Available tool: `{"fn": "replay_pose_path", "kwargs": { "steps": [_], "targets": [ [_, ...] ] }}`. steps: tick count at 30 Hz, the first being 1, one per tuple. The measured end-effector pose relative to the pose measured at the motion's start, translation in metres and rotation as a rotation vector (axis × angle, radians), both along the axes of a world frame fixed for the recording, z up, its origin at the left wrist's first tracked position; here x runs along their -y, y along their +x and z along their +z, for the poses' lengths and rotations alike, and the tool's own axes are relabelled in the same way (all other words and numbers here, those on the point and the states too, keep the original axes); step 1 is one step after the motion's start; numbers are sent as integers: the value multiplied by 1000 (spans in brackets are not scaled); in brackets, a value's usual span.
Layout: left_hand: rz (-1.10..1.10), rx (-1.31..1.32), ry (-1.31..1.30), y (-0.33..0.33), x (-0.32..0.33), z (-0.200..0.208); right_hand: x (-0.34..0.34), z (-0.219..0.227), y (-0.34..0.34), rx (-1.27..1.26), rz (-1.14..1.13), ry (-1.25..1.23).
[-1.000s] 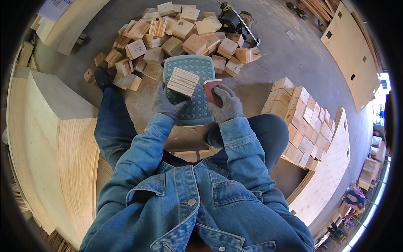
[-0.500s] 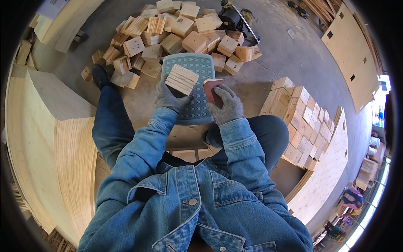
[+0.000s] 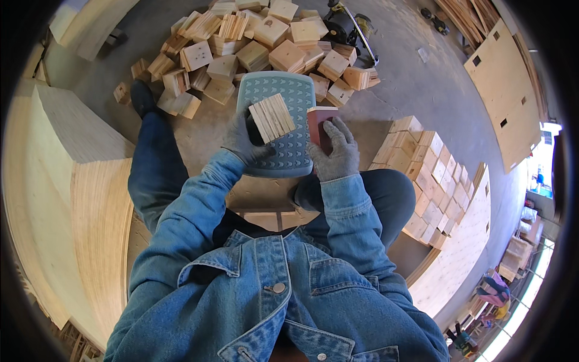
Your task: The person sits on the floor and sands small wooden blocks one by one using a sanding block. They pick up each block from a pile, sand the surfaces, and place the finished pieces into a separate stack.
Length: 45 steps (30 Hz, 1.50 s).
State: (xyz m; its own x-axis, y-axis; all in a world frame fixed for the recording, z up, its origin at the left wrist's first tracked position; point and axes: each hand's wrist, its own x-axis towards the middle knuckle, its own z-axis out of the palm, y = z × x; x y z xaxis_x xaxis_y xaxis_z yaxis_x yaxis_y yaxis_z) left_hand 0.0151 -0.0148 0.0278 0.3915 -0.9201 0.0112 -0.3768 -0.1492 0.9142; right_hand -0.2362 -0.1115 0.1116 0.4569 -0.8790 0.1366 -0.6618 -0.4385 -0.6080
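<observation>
My left hand (image 3: 246, 140), in a grey glove, grips a layered plywood block (image 3: 272, 118) from its left and lower side. The block's striped edge grain faces up, and its left side looks dark. In my right hand (image 3: 336, 149), also gloved, is a flat reddish-brown sanding block (image 3: 319, 130) with a pale edge, fingers lying over its face. A gap separates the two pieces. Both are over or beside a blue-green plastic stool (image 3: 283, 164) with a textured top, which stands between my legs.
Beyond the stool lies a loose heap of wooden blocks (image 3: 253, 55), with a black power tool (image 3: 342, 27) behind it. Stacked blocks (image 3: 437, 181) rest on a pale panel (image 3: 455, 265) at right. Large plywood stacks (image 3: 99, 223) stand at left. More panels (image 3: 503, 96) are at far right.
The plywood block has turned in my left hand, its stripes now running more upright. My right hand and the sanding block have shifted slightly right. The whole view has shifted a little.
</observation>
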Motion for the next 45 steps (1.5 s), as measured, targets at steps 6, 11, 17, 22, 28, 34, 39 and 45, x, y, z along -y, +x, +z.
{"fn": "replay_pose_path", "kwargs": {
  "steps": [6,11,17,22,28,34,39,45],
  "targets": [
    [2,-296,-63,-21,14,1,-17,12,14,-16,181,-166],
    [-57,-146,-31,-10,19,-24,-26,17,29,-148,266,-270],
    [37,-111,-140,-14,17,-23,-12,35,73,-324,263,-265],
    [32,-619,-183,-17,37,-23,28,23,109,-274,257,-267],
    [1,-373,-230,-14,33,-38,1,32,93,-346,290,-258],
    [84,77,-214,-16,22,-14,-46,25,35,-228,344,-304],
    [80,131,-187,-13,18,-14,-38,26,59,-246,326,-302],
    [68,65,-232,-12,26,-18,21,24,128,-293,293,-270]
  ]
}}
